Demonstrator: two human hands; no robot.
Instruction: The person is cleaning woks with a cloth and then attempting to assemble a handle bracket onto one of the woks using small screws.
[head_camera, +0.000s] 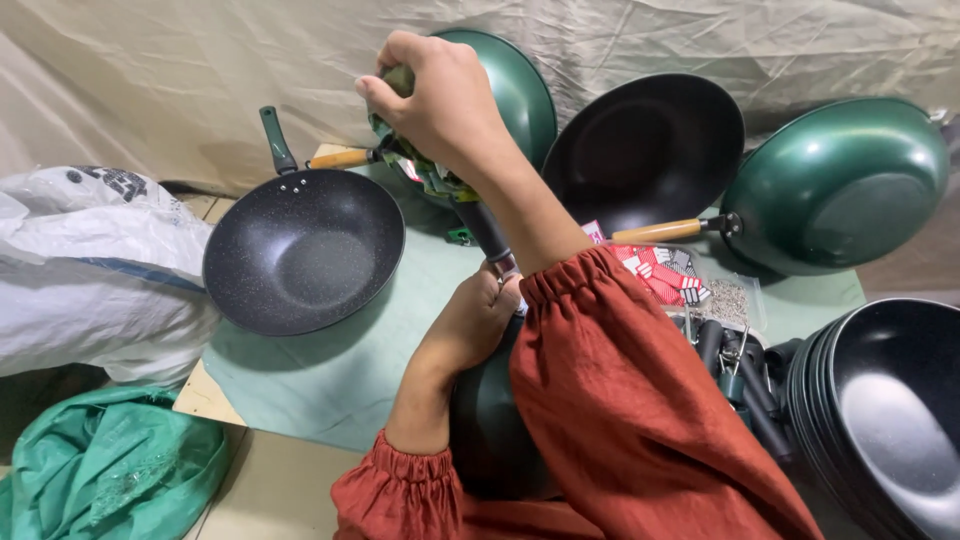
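Head view, looking down on a pale green mat (330, 370) laid over a board.

Right hand (445, 100): raised at about 12 o'clock in the view, fingers curled shut around a green screwdriver handle (398, 78), of which only the top shows above the fist. Crumpled green wrapping (425, 170) sits below the fist, against a dark pan handle (485, 230). The tool tip is hidden.

Left hand (475, 320): near centre, fingers closed on the lower end of the dark pan handle, where it meets a dark green pan (490, 430). That pan lies close to the body at 6 o'clock, largely covered by the red sleeves (620, 400).

Surroundings:
- Black speckled wok (300, 255) with a green handle, open side up, at 9 o'clock from the hands, on the mat.
- Green wok (520, 90) behind the right hand, 12 o'clock.
- Black wok (645, 150) leaning at 1 o'clock; a wooden handle lies below it.
- Green wok, underside up (840, 185), at 2 o'clock.
- Stack of black woks (890, 420) at 4 o'clock, with loose dark handles (740, 375) just beside it.
- White sack (80, 270) at 9 o'clock; green cloth (110, 465) at 7 o'clock.
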